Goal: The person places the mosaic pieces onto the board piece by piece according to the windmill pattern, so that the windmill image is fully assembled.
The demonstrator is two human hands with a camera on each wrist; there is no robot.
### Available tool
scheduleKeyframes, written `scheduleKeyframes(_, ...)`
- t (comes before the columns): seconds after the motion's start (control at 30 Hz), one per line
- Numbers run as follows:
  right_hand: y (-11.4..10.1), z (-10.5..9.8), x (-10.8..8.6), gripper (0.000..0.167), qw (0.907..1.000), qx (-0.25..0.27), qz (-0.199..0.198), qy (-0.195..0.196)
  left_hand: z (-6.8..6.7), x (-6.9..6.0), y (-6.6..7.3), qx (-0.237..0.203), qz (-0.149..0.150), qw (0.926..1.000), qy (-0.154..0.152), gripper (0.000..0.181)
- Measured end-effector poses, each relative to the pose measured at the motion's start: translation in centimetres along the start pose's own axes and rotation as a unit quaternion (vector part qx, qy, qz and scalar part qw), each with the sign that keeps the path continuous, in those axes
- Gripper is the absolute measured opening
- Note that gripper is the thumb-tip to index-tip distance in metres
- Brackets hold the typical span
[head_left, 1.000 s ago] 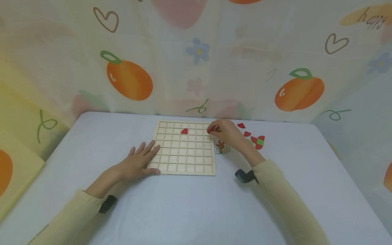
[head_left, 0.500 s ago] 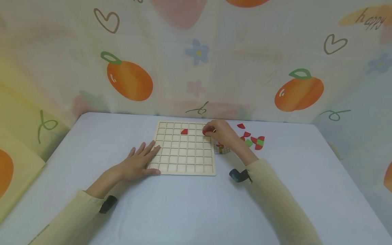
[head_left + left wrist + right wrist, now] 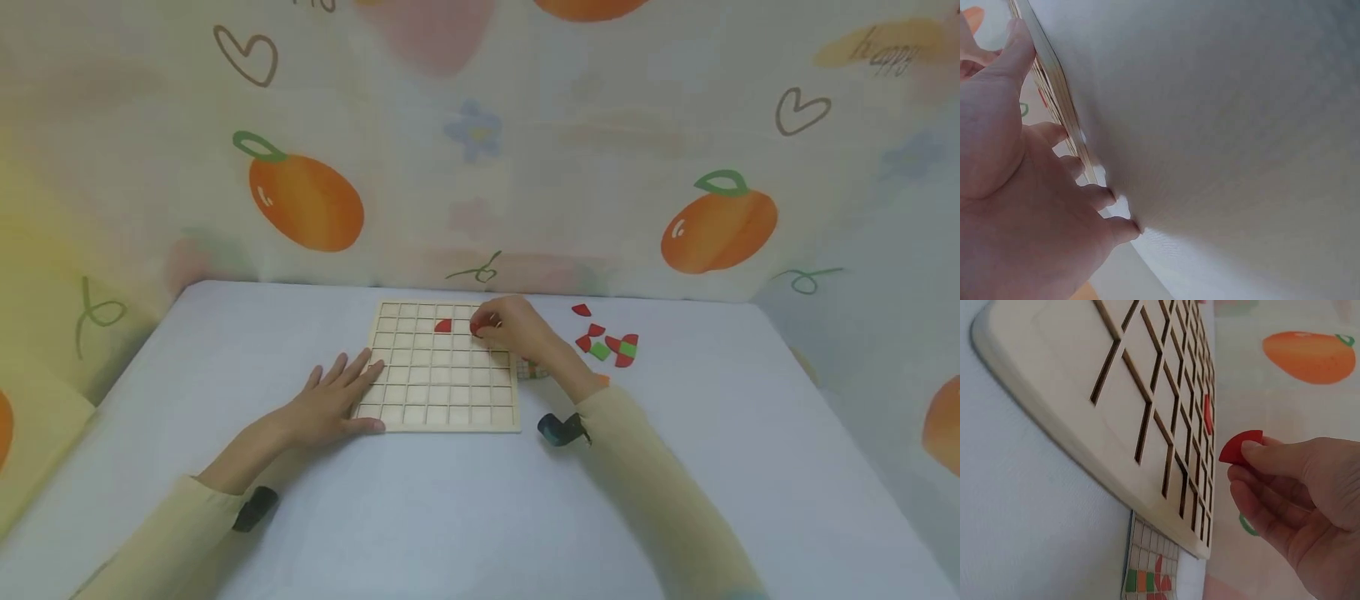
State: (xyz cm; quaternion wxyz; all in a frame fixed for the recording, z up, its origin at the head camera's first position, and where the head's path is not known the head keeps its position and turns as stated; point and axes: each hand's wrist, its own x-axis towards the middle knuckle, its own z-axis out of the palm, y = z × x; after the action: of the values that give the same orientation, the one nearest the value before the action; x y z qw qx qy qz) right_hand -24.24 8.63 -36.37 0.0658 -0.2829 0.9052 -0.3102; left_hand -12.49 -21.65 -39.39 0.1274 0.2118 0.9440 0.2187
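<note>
A pale wooden grid board (image 3: 431, 392) lies on the white table. One red quarter-round piece (image 3: 444, 326) sits in a cell of its upper part. Over the board's upper right cells, my right hand (image 3: 517, 329) pinches another red quarter-round piece (image 3: 1241, 447) between thumb and fingers, its curved edge facing out in the right wrist view. My left hand (image 3: 322, 408) rests with spread, straight fingers at the board's left edge; in the left wrist view the thumb (image 3: 1013, 56) touches the board's side.
A pattern card (image 3: 1150, 562) with a small coloured grid lies by the board's right edge, partly covered by my right arm in the head view. Further right are loose red pieces (image 3: 581, 310) and green squares (image 3: 599, 351). A printed curtain (image 3: 555, 167) hangs behind the table.
My right hand has moved left over the board with the red quarter-round piece, uncovering more loose pieces to the right. My left hand keeps its place on the board. The head view has shifted slightly.
</note>
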Motion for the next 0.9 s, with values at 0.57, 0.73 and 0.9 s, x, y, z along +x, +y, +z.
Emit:
scheduleKeyframes(0.57, -1.7, 2.8, 1.9, 0.015, 0.9993, 0.031, 0.013, -0.016, -0.5, -0.2, 0.5, 0.019, -0.007, 0.9997, -0.015, 0.092)
scheduleKeyframes(0.73, -2.2, 3.0, 2.4, 0.014, 0.9986, 0.051, 0.012, -0.012, -0.4, -0.2, 0.4, 0.017, -0.008, 0.9997, -0.015, 0.093)
scheduleKeyframes(0.9, -2.6, 3.2, 2.9, 0.015, 0.9995, 0.01, 0.019, -0.024, -0.4, -0.2, 0.4, 0.016, -0.008, 0.9997, -0.017, 0.093)
